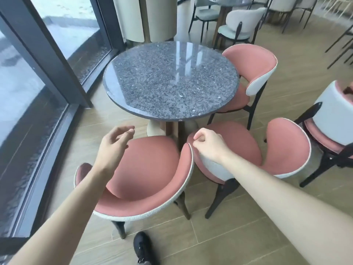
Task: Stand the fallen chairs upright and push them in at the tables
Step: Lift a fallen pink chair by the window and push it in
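Black shoe (142,247), plank floor (238,226), speckled table (170,77)

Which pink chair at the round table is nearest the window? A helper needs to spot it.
Find the speckled grey round table by the window. Three upright pink chairs ring it; the nearest pink chair sits window-side, its backrest towards the camera, under the open left hand.

A tall window (28,88) with dark frames (57,60) runs along the left side. Wood-look floor tiles (238,232) cover the near ground. A black shoe (142,247) stands on the floor at the near edge. A pale rounded column (150,18) rises at the far side.
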Motion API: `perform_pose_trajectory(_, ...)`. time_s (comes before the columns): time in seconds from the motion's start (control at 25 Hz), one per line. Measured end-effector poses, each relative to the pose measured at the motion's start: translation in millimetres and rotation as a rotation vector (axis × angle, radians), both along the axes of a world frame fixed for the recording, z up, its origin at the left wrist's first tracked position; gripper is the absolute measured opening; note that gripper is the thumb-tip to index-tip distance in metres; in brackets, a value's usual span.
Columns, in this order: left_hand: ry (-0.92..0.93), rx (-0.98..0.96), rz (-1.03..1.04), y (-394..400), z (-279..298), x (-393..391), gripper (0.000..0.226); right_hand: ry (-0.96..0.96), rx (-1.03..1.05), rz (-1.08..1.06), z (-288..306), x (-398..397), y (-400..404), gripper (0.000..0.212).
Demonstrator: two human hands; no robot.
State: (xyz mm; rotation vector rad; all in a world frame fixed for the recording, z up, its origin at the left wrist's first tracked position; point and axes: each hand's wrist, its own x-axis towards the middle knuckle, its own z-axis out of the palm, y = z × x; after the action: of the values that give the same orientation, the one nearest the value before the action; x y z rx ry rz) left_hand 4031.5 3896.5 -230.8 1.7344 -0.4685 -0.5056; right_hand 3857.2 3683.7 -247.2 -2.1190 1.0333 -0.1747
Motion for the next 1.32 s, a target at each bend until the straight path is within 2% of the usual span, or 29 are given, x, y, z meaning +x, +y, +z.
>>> perform_pose_trajectory(0.2,0.017,0.006,0.008,-46,-20,-109,0.030,0.154,-0.057,-0.056,-14,-127,-60,0.018)
perform_pose_trajectory(0.4,0.071,0.013,-0.019,-106,-36,-176,0.027,0.154,-0.041,-0.015,-8,-154,-101,0.024)
perform_pose_trajectory(0.68,0.202,0.130,-0.012,-204,-71,-187,0.014,0.274,0.050,-0.010,-32,-163,-176,0.028)
perform_pose_trajectory(0.84,0.149,0.288,-0.044,-262,-103,-181,0.027,0.337,0.051,-0.051,-60,-162,-242,0.031)
perform_pose_trajectory(0.96,0.123,0.387,-0.001,-296,-127,-176,0.039,0.356,0.020,0.008,-78,-154,-285,0.034)
perform_pose_trajectory(1.04,0.159,0.466,0.080,-316,-151,-186,0.047,0.395,-0.017,0.057,-94,-158,-316,0.036)
perform_pose_trajectory(1.16,0.349,0.578,0.273,-334,-196,-216,0.067,0.559,-0.137,0.142,-126,-182,-363,0.042)
perform_pose_trajectory(1.24,0.464,0.577,0.377,-345,-217,-236,0.082,0.636,-0.227,0.204,-150,-198,-397,0.042)
perform_pose_trajectory(1.32,0.452,0.546,0.524,-360,-234,-245,0.084,0.723,-0.327,0.251,-174,-209,-428,0.041)
